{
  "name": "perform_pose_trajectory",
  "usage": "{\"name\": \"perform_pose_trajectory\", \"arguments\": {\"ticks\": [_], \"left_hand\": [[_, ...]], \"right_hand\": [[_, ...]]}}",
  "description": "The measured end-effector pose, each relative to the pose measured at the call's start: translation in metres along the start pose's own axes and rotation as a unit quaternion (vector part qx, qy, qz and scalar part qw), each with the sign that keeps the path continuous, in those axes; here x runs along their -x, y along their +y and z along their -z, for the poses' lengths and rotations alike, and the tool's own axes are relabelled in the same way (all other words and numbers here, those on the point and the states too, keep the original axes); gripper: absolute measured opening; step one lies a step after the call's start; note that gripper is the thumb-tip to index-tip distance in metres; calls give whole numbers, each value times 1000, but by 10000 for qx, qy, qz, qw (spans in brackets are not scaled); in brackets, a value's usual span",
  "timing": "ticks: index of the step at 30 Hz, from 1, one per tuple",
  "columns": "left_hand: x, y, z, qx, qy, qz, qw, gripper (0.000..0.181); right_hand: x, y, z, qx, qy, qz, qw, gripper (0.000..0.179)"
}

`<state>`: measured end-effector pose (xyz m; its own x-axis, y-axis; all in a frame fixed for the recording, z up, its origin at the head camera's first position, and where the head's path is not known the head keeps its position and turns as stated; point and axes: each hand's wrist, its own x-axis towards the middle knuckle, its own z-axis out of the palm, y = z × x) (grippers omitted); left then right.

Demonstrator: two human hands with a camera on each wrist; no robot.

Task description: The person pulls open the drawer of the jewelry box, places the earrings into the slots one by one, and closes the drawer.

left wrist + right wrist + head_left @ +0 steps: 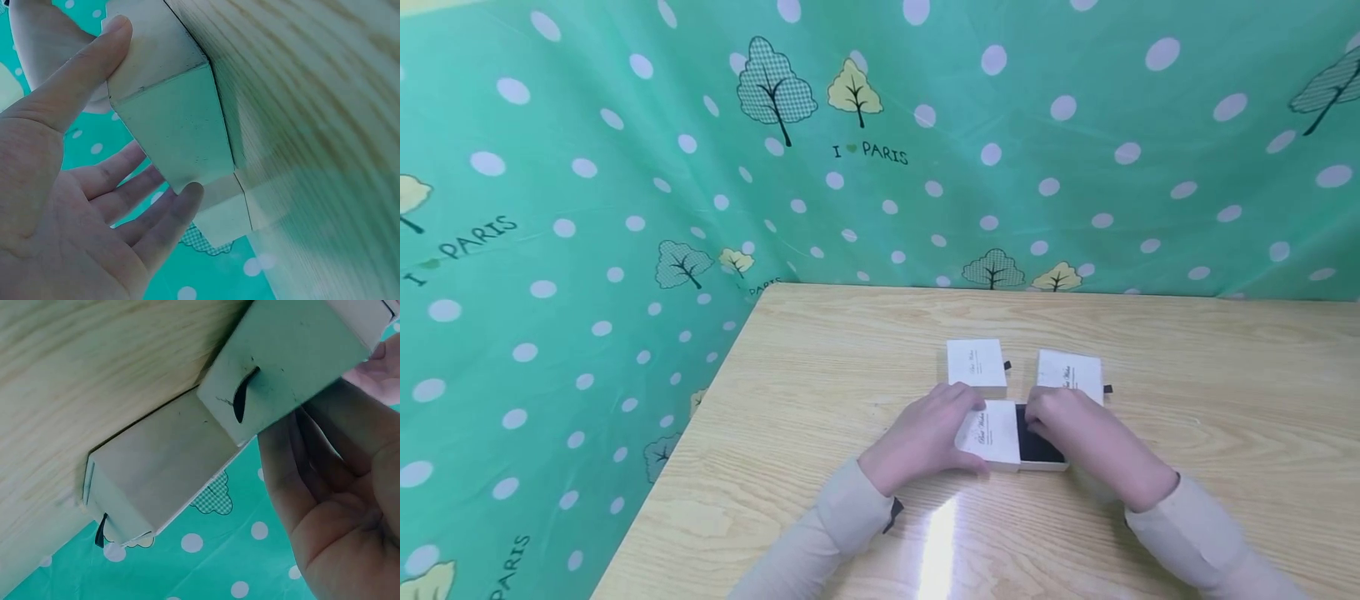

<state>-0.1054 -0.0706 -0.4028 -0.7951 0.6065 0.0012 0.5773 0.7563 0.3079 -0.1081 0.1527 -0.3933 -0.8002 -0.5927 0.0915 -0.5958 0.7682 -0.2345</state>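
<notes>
A white drawer-style gift box (998, 437) with small dark lettering lies on the table, its drawer (1034, 448) slid out to the right and showing a black inside. My left hand (928, 437) grips the box's outer sleeve, thumb on the near side and fingers along the far side. In the left wrist view the thumb presses the side wall of the sleeve (169, 119). My right hand (1075, 429) has its bent fingers inside the drawer; I cannot tell whether they hold anything. The right wrist view shows a dark ribbon tab (245, 394) on the drawer's end wall.
Two more white boxes with dark tabs lie just behind: one at the back left (973, 362), one at the back right (1067, 367), partly covered by my right hand. The wooden table (820, 358) meets a green dotted cloth (880, 208) at the back and left.
</notes>
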Motion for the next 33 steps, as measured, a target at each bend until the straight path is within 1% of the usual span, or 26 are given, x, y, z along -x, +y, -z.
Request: {"name": "perform_pose_trajectory", "arguments": {"ticks": [6, 12, 17, 21, 26, 33], "left_hand": [[0, -1, -1, 11, 11, -10, 10000, 74], [1, -3, -2, 50, -9, 39, 10000, 75], [0, -3, -2, 48, 4, 29, 10000, 77], [-1, -2, -2, 68, -43, 41, 10000, 77], [-3, -2, -2, 104, -37, 42, 9999, 76], [-3, -1, -1, 103, -45, 84, 9999, 77]], "right_hand": [[0, 1, -3, 165, 117, 171, 9996, 17], [1, 2, -5, 88, 255, 283, 9992, 17], [2, 3, -5, 112, 402, 326, 9986, 16], [6, 3, 1, 39, 527, 248, 9983, 14], [10, 4, 8, 18, 823, 1, 9966, 13], [18, 15, 10, 19, 985, -64, 9951, 13]]}}
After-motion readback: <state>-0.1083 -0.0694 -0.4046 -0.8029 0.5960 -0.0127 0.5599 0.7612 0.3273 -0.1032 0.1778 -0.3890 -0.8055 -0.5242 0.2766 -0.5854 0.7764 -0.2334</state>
